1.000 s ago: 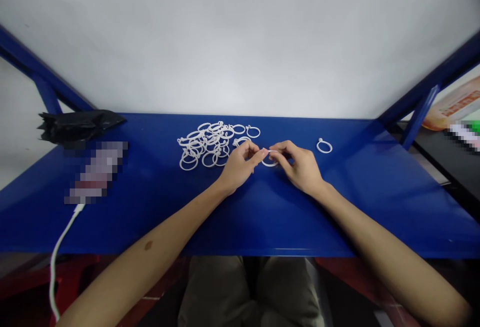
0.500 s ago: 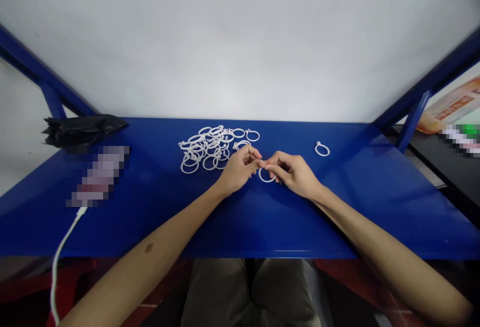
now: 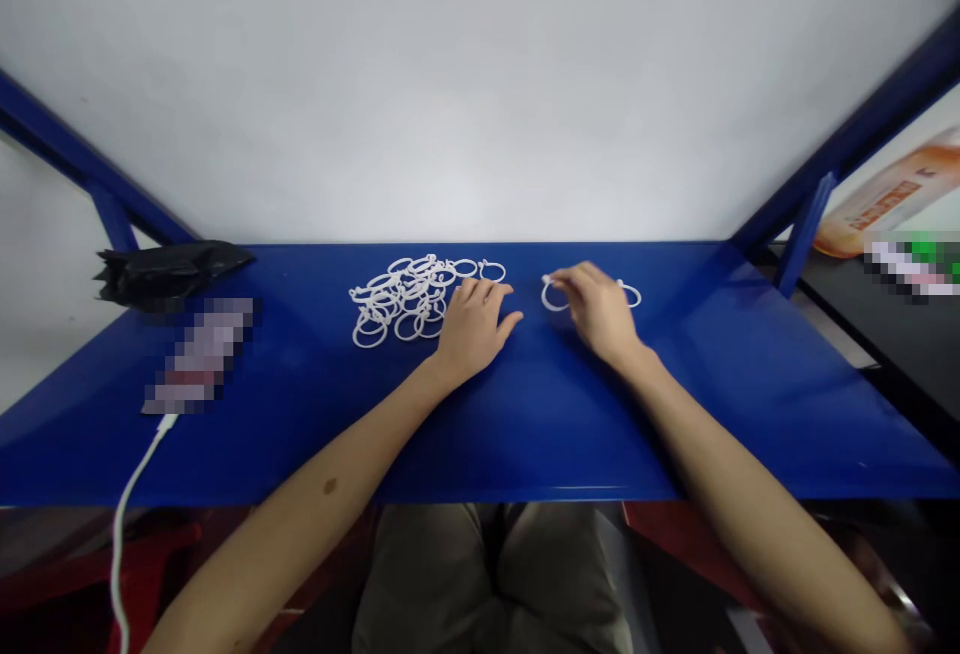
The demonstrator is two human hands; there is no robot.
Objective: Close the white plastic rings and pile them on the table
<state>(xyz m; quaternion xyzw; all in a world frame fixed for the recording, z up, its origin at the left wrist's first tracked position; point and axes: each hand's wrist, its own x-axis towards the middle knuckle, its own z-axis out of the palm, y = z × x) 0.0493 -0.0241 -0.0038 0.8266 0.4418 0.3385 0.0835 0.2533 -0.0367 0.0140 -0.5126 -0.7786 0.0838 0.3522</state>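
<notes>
My right hand (image 3: 596, 309) pinches a white curtain ring (image 3: 553, 306) by its small knob, just over the blue table. Partly behind that hand, another white ring (image 3: 634, 294) lies on the tabletop. My left hand (image 3: 478, 322) has its thumb and fingers apart and holds nothing that I can see. It rests by the right edge of a loose pile of white rings (image 3: 409, 299), each with a small eyelet or knob. Some of the pile is hidden behind the left hand.
The blue table (image 3: 300, 394) runs up to a pale wall. At its left lie a black plastic bag (image 3: 169, 272) and a blurred-out device (image 3: 202, 354) with a white cable (image 3: 124, 514). Blue frame bars (image 3: 806, 234) stand at both sides. An orange-labelled package (image 3: 885, 199) is at the far right.
My hands have parted. The right hand has carried the ring rightward and away from me, towards the lone ring. My left hand has let go and spread its fingers beside the pile.
</notes>
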